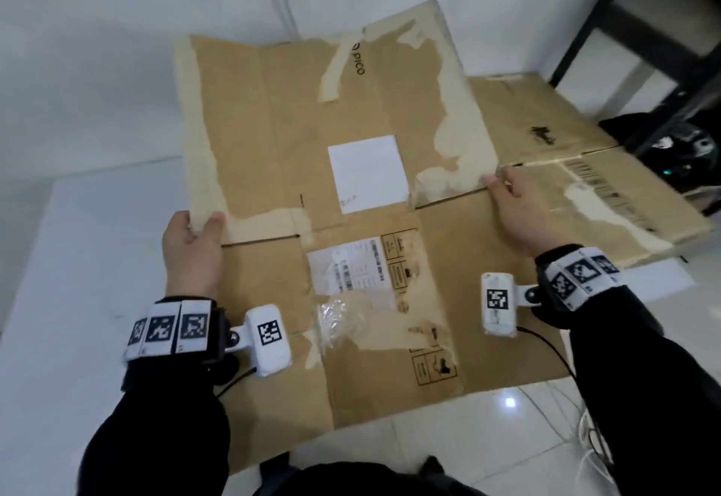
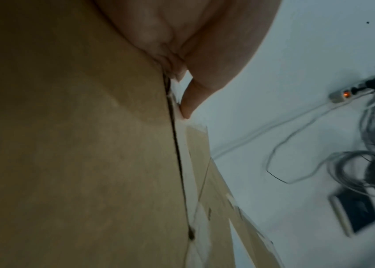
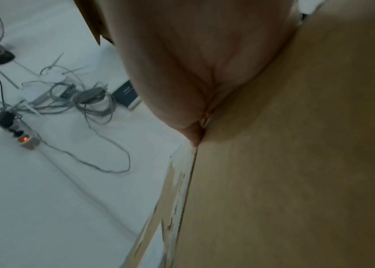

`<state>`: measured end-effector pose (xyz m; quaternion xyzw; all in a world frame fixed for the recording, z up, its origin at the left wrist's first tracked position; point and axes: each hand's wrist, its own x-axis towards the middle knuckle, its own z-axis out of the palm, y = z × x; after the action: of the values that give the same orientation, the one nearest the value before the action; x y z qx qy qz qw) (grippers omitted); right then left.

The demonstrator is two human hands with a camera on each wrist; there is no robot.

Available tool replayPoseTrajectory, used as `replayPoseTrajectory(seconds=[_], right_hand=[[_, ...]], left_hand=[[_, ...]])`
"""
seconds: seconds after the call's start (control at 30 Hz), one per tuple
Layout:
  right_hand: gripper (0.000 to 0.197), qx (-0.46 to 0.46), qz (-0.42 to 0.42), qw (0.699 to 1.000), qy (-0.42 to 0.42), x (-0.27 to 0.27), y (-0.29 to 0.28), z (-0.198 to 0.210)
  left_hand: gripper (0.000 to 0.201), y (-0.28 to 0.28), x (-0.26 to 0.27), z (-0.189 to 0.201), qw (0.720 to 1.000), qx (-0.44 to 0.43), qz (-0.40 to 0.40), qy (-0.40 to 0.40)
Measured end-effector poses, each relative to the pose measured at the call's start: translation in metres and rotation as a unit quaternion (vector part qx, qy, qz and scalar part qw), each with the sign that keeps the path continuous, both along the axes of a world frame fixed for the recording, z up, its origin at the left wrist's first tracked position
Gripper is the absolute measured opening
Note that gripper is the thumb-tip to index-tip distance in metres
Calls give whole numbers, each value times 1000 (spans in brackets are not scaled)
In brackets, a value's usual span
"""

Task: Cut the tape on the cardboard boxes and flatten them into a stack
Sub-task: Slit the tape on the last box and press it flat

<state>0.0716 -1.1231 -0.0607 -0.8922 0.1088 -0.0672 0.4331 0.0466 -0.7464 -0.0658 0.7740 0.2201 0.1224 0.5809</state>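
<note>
A large flattened cardboard box (image 1: 351,261) with torn tape strips, a white label (image 1: 366,171) and a shipping label (image 1: 343,265) is held tilted up in front of me. My left hand (image 1: 199,222) grips its left edge, thumb on the front face. My right hand (image 1: 503,183) pinches the right edge at a flap corner. In the left wrist view the palm and thumb (image 2: 191,101) clamp the cardboard (image 2: 67,145). The right wrist view shows my palm (image 3: 193,72) against the brown board (image 3: 296,163). A second flattened box (image 1: 585,183) lies on the floor behind, at the right.
A black shelf frame (image 1: 608,15) stands at the back right, with a dark bundle (image 1: 679,152) at its foot. A power strip (image 3: 25,139) and tangled cables (image 3: 90,101) lie on the white tiled floor. A white wall runs behind the boxes.
</note>
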Motion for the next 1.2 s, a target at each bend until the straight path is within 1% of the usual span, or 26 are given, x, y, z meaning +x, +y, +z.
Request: replayPoseTrajectory(seconds=[0.07, 0.13, 0.2, 0.27, 0.33, 0.4, 0.43, 0.5, 0.53, 0.6, 0.67, 0.7, 0.73, 0.77, 0.8, 0.87, 0.9, 0.93, 0.97, 1.0, 1.03, 1.07, 1.13, 1.2], right_hand=[[19, -15, -16, 999, -23, -7, -57, 17], [26, -23, -34, 998, -39, -6, -112, 33], [30, -45, -55, 997, -43, 7, -167, 44], [33, -66, -96, 992, -53, 26, -214, 52], [36, -84, -141, 984, -73, 44, -249, 57], [37, -110, -158, 977, -88, 66, -276, 58], [37, -126, -155, 977, -79, 76, -286, 56], [36, -159, -113, 980, -45, 97, -304, 46], [37, -174, -79, 981, -19, 106, -313, 36], [44, -199, -8, 979, 51, 117, -326, 14], [51, -214, 62, 966, 135, 121, -340, -8], [56, -218, 92, 955, 176, 121, -349, -21], [62, -212, 101, 950, 207, 120, -359, -33], [65, -196, 85, 948, 234, 115, -367, -41], [69, -191, 61, 949, 244, 112, -377, -52], [81, -195, 16, 949, 246, 108, -393, -71], [88, -194, -1, 949, 250, 106, -397, -75], [93, -182, -19, 949, 258, 109, -402, -81], [98, -142, -44, 948, 280, 109, -405, -80], [102, -85, -62, 945, 309, 110, -409, -82], [104, -35, -71, 938, 337, 112, -414, -85], [106, -10, -64, 932, 356, 113, -418, -86], [107, 6, -40, 928, 371, 114, -423, -88], [103, 41, -30, 927, 372, 115, -425, -88]], left_hand=[[13, -60, 6, 6, 1000, -17, -16, -11], [12, -117, 18, 7, 999, -38, -34, -10], [11, -170, 36, 8, 997, -57, -48, -6], [18, -217, 61, 7, 996, -66, -65, -5], [27, -258, 88, 1, 995, -61, -77, 9], [30, -294, 114, -7, 995, -56, -81, 31], [30, -308, 127, -13, 994, -57, -77, 44], [30, -332, 152, -27, 994, -56, -73, 63], [30, -341, 166, -37, 994, -47, -67, 67], [31, -351, 185, -55, 992, -8, -72, 108], [35, -355, 194, -70, 983, 18, -92, 156], [38, -360, 194, -72, 977, 8, -106, 184], [44, -363, 196, -78, 973, 3, -117, 200], [52, -368, 193, -80, 965, -2, -135, 223], [58, -373, 192, -86, 961, -4, -156, 226], [64, -380, 187, -92, 956, -6, -188, 225], [72, -380, 185, -95, 955, -7, -184, 233], [83, -380, 183, -97, 954, -11, -165, 250], [97, -379, 178, -96, 949, -25, -126, 289], [111, -378, 172, -95, 941, -54, -84, 324], [123, -380, 162, -91, 928, -102, -53, 355], [125, -383, 153, -89, 917, -151, -39, 368], [111, -390, 135, -87, 905, -201, -43, 371], [94, -399, 124, -85, 906, -218, -62, 359]])
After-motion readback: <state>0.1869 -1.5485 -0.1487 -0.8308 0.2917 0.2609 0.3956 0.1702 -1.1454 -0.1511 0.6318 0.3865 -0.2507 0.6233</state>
